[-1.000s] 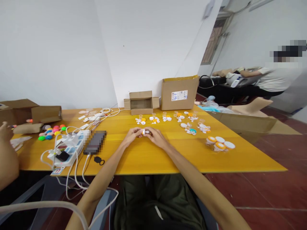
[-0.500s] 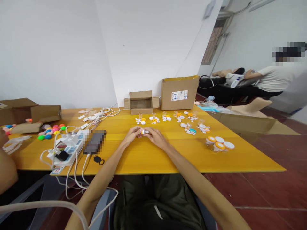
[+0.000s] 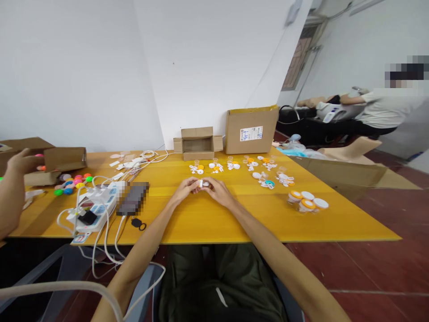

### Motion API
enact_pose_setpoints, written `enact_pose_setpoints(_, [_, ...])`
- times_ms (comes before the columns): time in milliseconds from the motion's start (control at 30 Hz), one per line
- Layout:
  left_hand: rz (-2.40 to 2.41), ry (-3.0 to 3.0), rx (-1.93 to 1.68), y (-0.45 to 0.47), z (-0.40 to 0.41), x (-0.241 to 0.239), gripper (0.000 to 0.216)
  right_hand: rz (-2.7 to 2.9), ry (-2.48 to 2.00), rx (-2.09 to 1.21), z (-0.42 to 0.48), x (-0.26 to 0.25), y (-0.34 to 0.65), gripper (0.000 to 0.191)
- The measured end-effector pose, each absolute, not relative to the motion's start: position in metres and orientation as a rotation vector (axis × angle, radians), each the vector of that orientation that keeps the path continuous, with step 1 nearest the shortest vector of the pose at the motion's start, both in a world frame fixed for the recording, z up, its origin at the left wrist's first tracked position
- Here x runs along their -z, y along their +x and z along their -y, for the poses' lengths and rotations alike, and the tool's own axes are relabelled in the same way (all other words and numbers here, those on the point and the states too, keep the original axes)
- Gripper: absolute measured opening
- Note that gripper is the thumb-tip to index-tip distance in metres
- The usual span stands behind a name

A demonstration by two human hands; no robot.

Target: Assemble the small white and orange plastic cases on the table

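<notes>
Left hand [image 3: 185,188] and right hand [image 3: 217,190] pinch one vial [image 3: 203,184] between fingertips, low over mid-counter [image 3: 208,219]. It's small, clear, white-capped. Four lidded jars [image 3: 307,201] right, two boxes [image 3: 198,143] behind.

Both bare forearms reach forward from the near side and converge toward the middle. The left hand [image 3: 184,190] and right hand [image 3: 218,191] meet fingertip to fingertip, fingers curled inward in a pinch, wrists low, knuckles turned upward.
</notes>
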State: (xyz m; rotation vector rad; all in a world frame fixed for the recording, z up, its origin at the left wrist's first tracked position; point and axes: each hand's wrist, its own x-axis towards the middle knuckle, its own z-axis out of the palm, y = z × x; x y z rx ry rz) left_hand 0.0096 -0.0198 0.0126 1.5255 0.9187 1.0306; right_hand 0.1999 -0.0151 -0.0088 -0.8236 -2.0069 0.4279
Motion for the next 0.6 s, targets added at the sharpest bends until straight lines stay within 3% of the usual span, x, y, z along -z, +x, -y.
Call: enact_pose_setpoints(600, [-0.971, 1.574, -1.060, 0.0134, 0.0150, -0.0111, 0.049, 1.998, -0.821, -0.431, 0.0150, 0.0091, 0.1995, 0.026])
